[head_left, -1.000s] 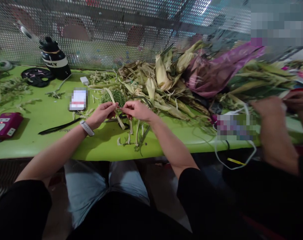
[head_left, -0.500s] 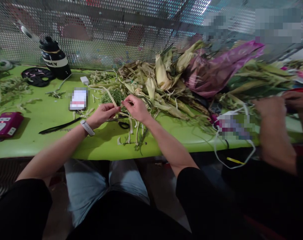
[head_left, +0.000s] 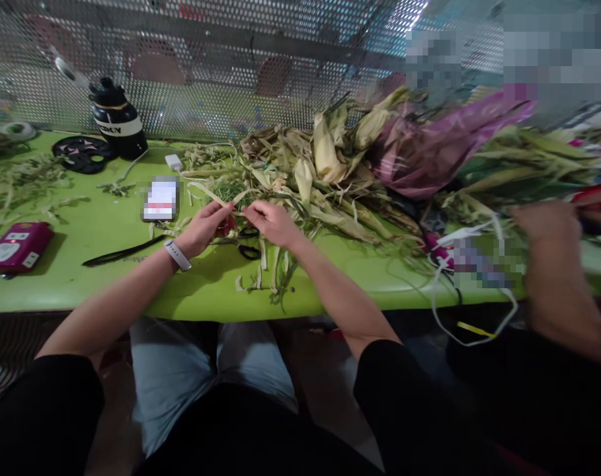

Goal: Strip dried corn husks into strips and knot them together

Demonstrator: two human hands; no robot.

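Note:
My left hand (head_left: pixel 205 227) and my right hand (head_left: pixel 271 221) meet over the green table (head_left: pixel 106 218), both pinched on one pale husk strip (head_left: pixel 219 198) that runs up and left from my fingers. Black-handled scissors (head_left: pixel 248 251) lie on the table just under my hands. Torn husk strips (head_left: pixel 273 264) lie near the table's front edge below them. A big pile of corn husks (head_left: pixel 324 172) sits right behind my right hand. A white watch is on my left wrist.
A black bottle (head_left: pixel 118 125) and a black disc (head_left: pixel 82 152) stand at the back left, a magenta device (head_left: pixel 15 246) at the left, a black strap (head_left: pixel 121 251) beside it. A purple bag (head_left: pixel 429 145) lies on the husks. Another person's hand (head_left: pixel 548 225) works at the right. Perforated metal screen (head_left: pixel 205 66) behind.
My right hand moved up toward the husk pile, then came back down beside my left hand, still on the strip. The view shifted slightly right.

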